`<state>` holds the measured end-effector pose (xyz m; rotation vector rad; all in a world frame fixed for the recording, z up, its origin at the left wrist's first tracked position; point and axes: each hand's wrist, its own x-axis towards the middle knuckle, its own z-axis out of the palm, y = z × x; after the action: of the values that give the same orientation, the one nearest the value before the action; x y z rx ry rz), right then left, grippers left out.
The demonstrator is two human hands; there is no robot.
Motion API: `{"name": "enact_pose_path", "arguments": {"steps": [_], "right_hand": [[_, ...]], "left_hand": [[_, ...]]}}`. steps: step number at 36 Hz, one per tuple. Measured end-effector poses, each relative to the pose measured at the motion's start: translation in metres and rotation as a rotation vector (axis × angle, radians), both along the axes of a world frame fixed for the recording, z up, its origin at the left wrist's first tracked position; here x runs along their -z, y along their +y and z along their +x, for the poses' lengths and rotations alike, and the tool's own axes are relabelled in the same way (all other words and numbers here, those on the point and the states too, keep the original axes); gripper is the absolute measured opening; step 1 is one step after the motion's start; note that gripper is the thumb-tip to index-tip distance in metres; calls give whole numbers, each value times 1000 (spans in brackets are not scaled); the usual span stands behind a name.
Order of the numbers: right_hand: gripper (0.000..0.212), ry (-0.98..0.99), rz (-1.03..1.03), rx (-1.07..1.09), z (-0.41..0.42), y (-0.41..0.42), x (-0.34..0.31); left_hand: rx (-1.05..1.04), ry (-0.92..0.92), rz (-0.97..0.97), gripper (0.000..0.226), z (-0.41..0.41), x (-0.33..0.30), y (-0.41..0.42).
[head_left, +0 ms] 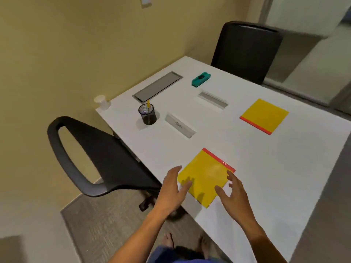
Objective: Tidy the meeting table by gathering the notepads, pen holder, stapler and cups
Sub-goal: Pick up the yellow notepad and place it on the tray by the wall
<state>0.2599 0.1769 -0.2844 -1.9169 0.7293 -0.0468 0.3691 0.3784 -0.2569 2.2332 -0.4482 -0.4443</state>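
While both hands are held over the near edge of the white counter (247, 168), a yellow notepad with a red strip (205, 177) is seen lying flat between them. The left hand (171, 188) is spread, its fingers (185, 187) released and placed at the left edge of this notepad; whether they touch it cannot be told. The right hand (234, 194) is also spread, its fingers loose at the right corner of the notepad, and nothing is gripped. A second yellow notepad (265, 115) is placed well apart, toward the far right side. A black mesh pen holder (147, 115) with a yellow pen (148, 103) is standing upright near the far left edge. A teal stapler (201, 79) is located at the far end, and a white cup (102, 102) is seen at the far left corner. Two black chairs (106, 158) are set beside the counter.
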Motion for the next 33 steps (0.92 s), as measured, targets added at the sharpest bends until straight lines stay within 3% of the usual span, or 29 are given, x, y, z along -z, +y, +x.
{"name": "enact_pose_path", "arguments": {"steps": [10, 14, 22, 29, 33], "right_hand": [[72, 124, 210, 198, 10, 16, 48], [72, 153, 368, 374, 22, 24, 58], [89, 227, 488, 562, 38, 38, 69], [63, 204, 560, 662, 57, 52, 70], [71, 222, 558, 720, 61, 52, 64]], "left_hand": [[175, 199, 104, 67, 46, 40, -47], [97, 273, 187, 70, 64, 56, -56], [126, 286, 303, 82, 87, 88, -63], [194, 256, 419, 77, 77, 105, -56], [173, 263, 472, 78, 76, 108, -55]]}}
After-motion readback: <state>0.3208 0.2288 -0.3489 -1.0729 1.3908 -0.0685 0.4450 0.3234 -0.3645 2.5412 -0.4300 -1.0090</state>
